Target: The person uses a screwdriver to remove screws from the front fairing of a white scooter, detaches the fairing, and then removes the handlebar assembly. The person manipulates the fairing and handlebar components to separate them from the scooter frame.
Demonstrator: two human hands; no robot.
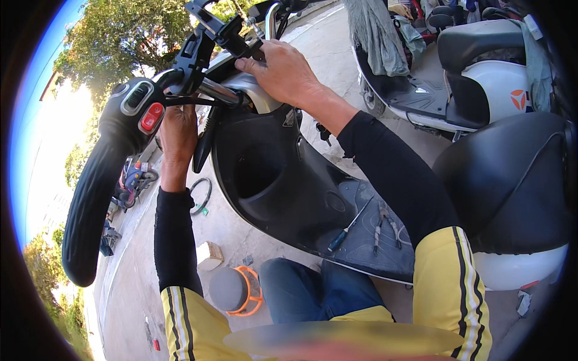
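Observation:
I am seated beside an electric scooter, at its black inner front panel (313,186). My right hand (283,72) is at the middle of the handlebar (220,91), its thumb bent over the top of the silver-grey cover (259,96). Its fingertips are closed on something hidden. My left hand (179,133) reaches up behind the handlebar, close to the front panel's left edge; its fingers are out of sight. Just left of it are the switch housing with a red button (152,117) and the ribbed black grip (90,207). Above the bar rises a black clamp-like holder (220,27).
On the footboard lie a screwdriver (340,239) and pliers (378,231). The black seat (506,180) is at right, another parked scooter (500,84) beyond. An orange-framed stool (230,289), a whitish block (209,256) and a black loop (208,195) are on the ground at left.

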